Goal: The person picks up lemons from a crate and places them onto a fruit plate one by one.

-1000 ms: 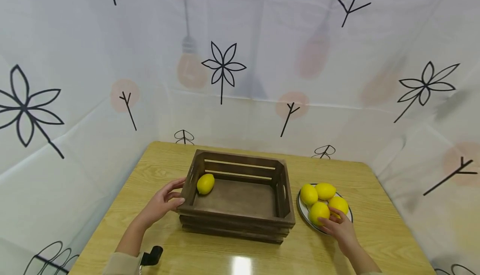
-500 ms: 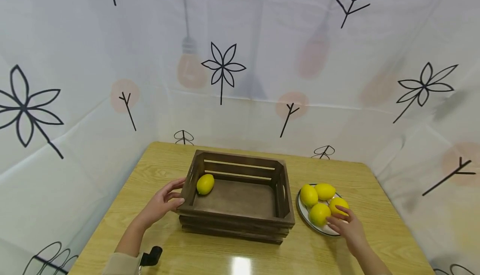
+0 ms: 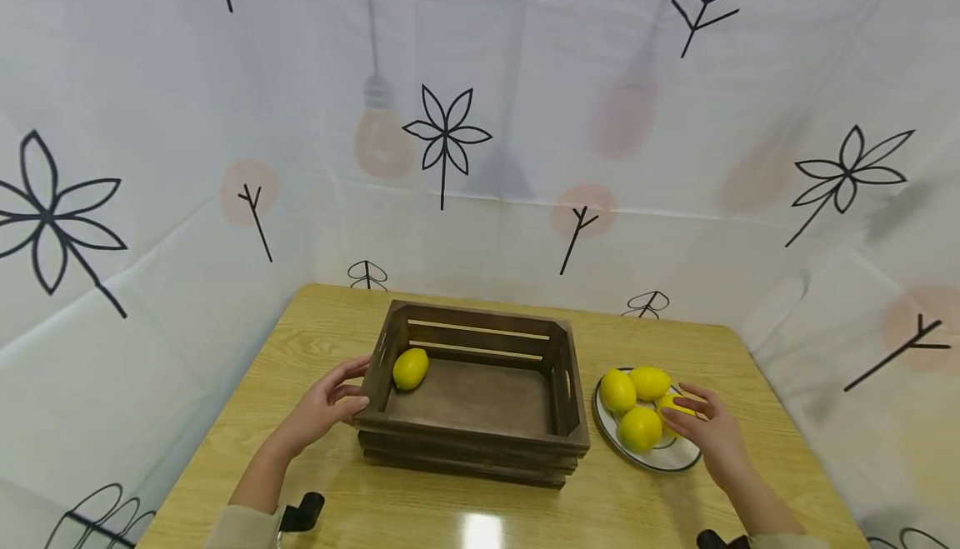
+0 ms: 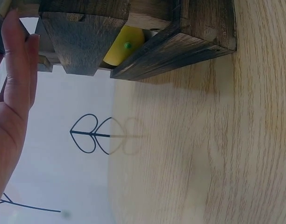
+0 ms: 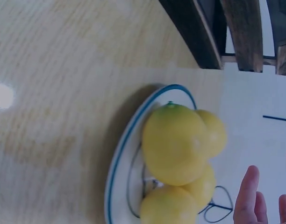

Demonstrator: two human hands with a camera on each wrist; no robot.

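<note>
My left hand (image 3: 324, 406) rests against the left end of a dark brown slatted wooden crate (image 3: 472, 441), its fingers looking straight in the left wrist view. Inside the crate, by its left wall, lies one yellow lemon (image 3: 411, 368). On the right, a white plate (image 3: 663, 459) with a dark rim bears several lemons, among them a front lemon (image 3: 640, 430) and a back lemon (image 3: 650, 382). My right hand (image 3: 718, 436) hovers at the plate's right side with fingers apart, partly covering the right-hand lemon (image 3: 670, 404). Whether it touches that lemon is unclear.
Crate and plate share a light wooden table (image 3: 330, 499), with a strip of tabletop between them. A white patterned cloth (image 3: 495, 232) hangs behind the table and along its sides.
My right hand has left the front lemon and shifted right and slightly away from me, toward the right-hand lemon. The left hand and the crate stay in place.
</note>
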